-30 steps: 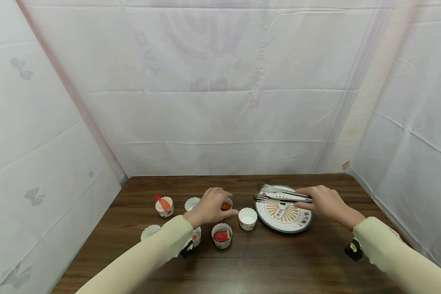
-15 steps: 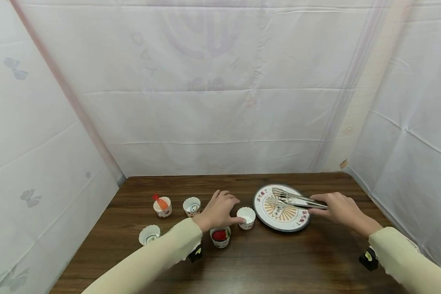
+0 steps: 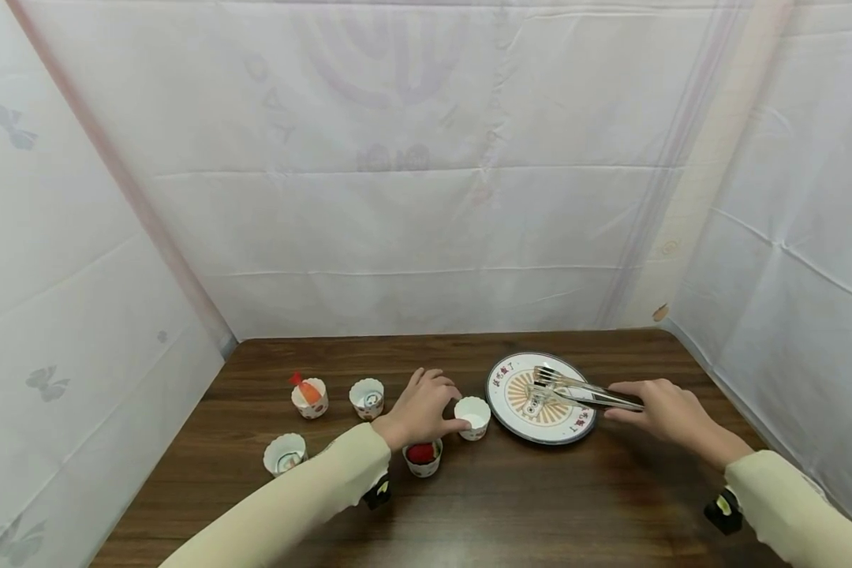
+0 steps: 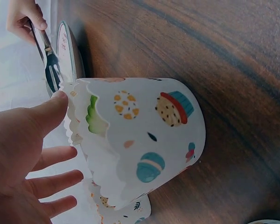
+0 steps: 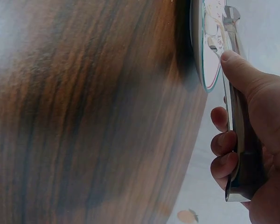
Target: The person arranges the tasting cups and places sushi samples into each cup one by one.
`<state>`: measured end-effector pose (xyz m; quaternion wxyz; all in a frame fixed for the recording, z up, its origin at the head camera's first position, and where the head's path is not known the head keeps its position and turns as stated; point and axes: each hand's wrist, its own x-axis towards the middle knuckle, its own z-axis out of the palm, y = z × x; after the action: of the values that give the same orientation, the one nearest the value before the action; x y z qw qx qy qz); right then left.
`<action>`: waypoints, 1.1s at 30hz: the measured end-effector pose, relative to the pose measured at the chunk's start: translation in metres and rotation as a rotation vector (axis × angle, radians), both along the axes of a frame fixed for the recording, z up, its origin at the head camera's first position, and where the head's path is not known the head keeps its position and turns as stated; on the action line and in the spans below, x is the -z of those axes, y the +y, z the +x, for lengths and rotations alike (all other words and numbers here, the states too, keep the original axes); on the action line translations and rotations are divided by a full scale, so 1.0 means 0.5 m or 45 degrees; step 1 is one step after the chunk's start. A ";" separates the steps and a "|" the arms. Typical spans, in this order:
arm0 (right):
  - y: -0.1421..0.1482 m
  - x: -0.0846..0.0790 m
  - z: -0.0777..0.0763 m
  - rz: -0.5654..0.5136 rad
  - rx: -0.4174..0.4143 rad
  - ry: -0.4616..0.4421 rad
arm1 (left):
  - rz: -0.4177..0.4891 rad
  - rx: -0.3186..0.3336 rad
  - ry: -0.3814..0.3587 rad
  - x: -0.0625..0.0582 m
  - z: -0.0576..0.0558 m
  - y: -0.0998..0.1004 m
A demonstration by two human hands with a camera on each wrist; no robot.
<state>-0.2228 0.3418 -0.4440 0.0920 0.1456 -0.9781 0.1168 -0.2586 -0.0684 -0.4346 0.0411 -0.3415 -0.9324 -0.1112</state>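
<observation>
My right hand (image 3: 670,414) grips silver tongs (image 5: 242,130) with fork-like tips. The tips hover over, or touch, the white printed plate (image 3: 498,394); which of these, I cannot tell. My left hand (image 3: 422,410) has its fingers spread and loosely bent, with the thumb beside a white paper cup (image 3: 476,430). Whether the thumb touches that cup's rim is unclear. Below this hand stands a cup with red food (image 3: 423,454), seen large as a patterned paper cup (image 4: 144,140) with a green edge inside in the left wrist view.
A cup with an orange shrimp-shaped piece (image 3: 309,398) stands at the back left. Two more paper cups, one behind (image 3: 367,399) and one nearer (image 3: 284,454), hold small pale pieces. The wooden table (image 3: 539,505) ends at white cloth walls (image 3: 426,237).
My right hand has drawn the tongs to the right across the plate. The left hand has shifted slightly right, its thumb now beside the white cup. The camera view has shifted a little.
</observation>
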 end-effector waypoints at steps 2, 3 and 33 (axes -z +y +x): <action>0.003 0.003 0.003 -0.005 0.005 0.000 | 0.011 0.005 0.008 0.003 -0.001 0.000; 0.004 0.004 0.004 -0.007 0.008 -0.003 | 0.014 0.007 0.010 0.004 -0.001 -0.001; 0.015 0.007 0.022 -0.053 0.002 0.015 | 0.003 0.052 0.108 0.009 -0.005 -0.002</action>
<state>-0.2119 0.3492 -0.4477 0.1010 0.1435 -0.9750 0.1362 -0.2611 -0.0696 -0.4388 0.0786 -0.3647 -0.9226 -0.0984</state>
